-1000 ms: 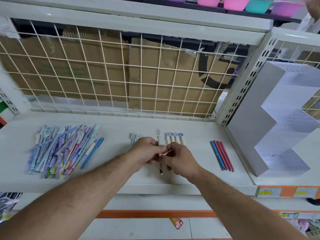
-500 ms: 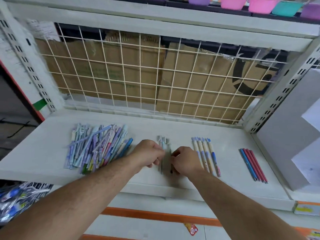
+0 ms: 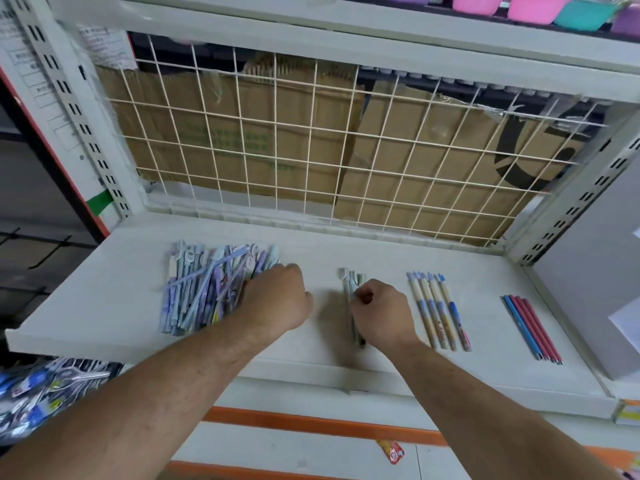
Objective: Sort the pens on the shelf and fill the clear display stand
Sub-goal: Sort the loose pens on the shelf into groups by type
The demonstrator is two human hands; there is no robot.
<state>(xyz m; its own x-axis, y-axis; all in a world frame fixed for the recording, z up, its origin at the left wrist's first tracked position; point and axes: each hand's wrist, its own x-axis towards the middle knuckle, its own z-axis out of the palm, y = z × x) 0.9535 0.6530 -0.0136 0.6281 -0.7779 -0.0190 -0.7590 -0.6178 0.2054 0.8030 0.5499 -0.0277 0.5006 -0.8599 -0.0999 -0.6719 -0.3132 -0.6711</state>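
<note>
Sorting's maybe a third in: left hand (image 3: pixel 277 299) is digging curled into the big pile (image 3: pixel 207 289) at 9 o'clock, right hand (image 3: pixel 379 310) is pinching grey pens (image 3: pixel 351 282) mid-shelf (image 3: pixel 121 306). Two groups are lying done at 3; stand's not filled yet.
</note>
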